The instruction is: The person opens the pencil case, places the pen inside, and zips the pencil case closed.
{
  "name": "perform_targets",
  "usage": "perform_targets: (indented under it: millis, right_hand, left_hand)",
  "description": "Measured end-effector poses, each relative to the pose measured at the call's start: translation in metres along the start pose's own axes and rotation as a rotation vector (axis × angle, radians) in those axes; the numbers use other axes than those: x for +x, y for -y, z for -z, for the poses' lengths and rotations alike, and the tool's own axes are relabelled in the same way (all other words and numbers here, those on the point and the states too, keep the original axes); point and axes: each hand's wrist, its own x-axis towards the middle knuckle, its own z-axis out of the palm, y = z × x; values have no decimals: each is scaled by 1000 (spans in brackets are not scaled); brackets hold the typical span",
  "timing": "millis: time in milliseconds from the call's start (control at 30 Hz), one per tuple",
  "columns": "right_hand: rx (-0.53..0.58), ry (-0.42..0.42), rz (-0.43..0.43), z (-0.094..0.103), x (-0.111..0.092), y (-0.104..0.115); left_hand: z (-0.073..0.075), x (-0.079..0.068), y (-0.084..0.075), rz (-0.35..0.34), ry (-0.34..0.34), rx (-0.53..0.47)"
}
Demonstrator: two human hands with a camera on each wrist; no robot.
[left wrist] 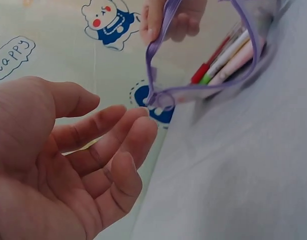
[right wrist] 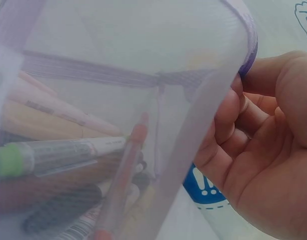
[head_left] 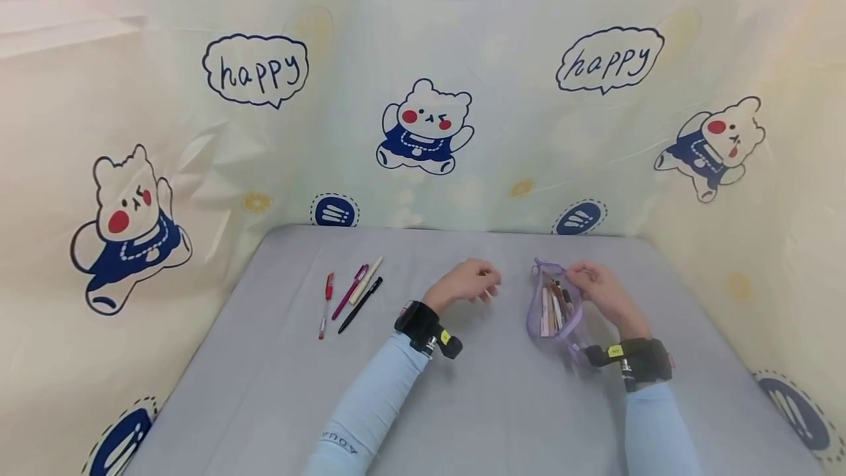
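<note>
A see-through pencil case [head_left: 534,314] with purple trim stands on the table with its top open. Several pens [head_left: 554,307] lie inside it, one with a light green end [right wrist: 11,160]. My right hand [head_left: 598,291] pinches the case's purple rim at its right side between thumb and fingers. To the left of the case, my left hand [head_left: 468,283] hovers with loosely bent fingers and nothing in them. In the left wrist view its fingertips [left wrist: 143,125] are near the zipper end of the case, apart from it.
Left of my left arm lie a red-capped pen [head_left: 328,289], a purple pen [head_left: 350,292], a cream pen [head_left: 366,281] and a black pen [head_left: 360,305] on the grey table [head_left: 264,388]. A printed cloth [head_left: 489,28] hangs behind and at both sides.
</note>
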Motion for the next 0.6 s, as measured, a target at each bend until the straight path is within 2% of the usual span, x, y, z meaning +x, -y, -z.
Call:
perform_targets:
  millis: [267,400,600]
  right_hand:
    - [39,-6,-10,5,-1,4]
    - [53,-2,-15,7,1,6]
    - [49,14,-23,3,-11,34]
  left_hand:
    - [29,-25,1,22,-55,208]
    - [44,-34,6,29,-95,258]
    - [56,-46,18,42,-126,290]
